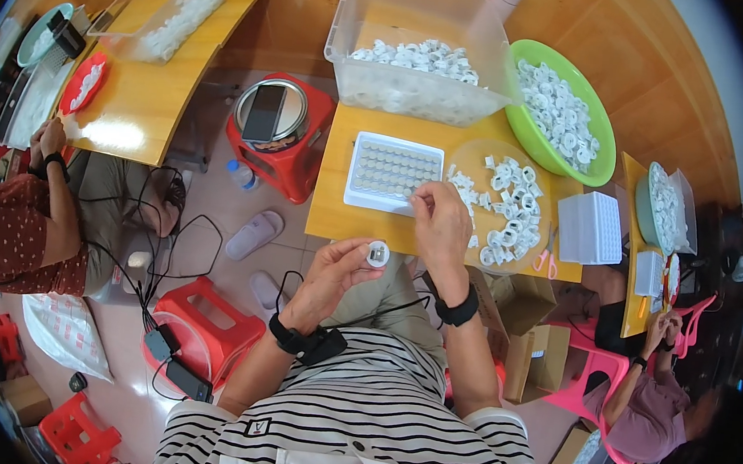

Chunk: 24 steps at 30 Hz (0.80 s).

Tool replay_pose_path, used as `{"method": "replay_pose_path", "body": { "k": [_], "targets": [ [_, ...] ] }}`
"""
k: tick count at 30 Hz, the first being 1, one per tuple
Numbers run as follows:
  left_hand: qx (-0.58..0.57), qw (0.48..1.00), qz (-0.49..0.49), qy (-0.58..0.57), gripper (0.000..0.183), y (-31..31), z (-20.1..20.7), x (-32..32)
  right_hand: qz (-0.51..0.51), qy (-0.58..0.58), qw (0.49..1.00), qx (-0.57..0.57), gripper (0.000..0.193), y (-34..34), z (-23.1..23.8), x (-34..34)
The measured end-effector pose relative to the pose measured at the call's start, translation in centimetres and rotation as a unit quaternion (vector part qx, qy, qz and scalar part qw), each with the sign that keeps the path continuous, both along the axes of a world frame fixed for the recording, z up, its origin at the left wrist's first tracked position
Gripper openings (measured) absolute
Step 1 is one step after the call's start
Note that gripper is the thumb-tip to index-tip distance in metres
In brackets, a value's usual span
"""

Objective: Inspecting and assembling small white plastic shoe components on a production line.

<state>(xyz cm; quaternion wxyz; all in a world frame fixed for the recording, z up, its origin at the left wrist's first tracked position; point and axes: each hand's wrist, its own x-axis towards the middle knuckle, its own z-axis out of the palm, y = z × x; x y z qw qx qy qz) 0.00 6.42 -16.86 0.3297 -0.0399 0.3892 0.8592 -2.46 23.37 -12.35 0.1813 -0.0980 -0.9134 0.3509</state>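
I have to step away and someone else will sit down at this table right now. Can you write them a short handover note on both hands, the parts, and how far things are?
Left hand: pinches one small white ring part above the lap.
Right hand: fingertips pinched at the near edge of the white grid tray; whether they hold anything is too small to tell.
Parts: loose white pieces on the clear round plate right of the tray; more in the clear bin and green bowl behind.
Done: the tray's cells look mostly filled.
Left: the part in hand and the loose piles.

white ring part; white tray; green bowl; red stool.
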Motion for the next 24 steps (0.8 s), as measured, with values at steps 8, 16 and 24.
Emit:
{"method": "replay_pose_path", "body": {
  "k": [8,16,24],
  "targets": [
    [0.026,0.999,0.002,-0.025,0.026,-0.1,-0.2,-0.2,0.133,-0.005,0.982,-0.133,0.007,-1.8,0.8,4.6],
    [0.03,0.999,0.001,-0.02,0.025,0.5,0.2,0.0,0.139,0.079,0.987,-0.018,0.014,-2.6,-0.9,6.3],
    [0.006,1.0,-0.004,-0.006,0.024,0.7,0.2,0.6,0.132,0.076,0.984,-0.094,0.012,-1.9,-1.3,6.8]
  ]
}}
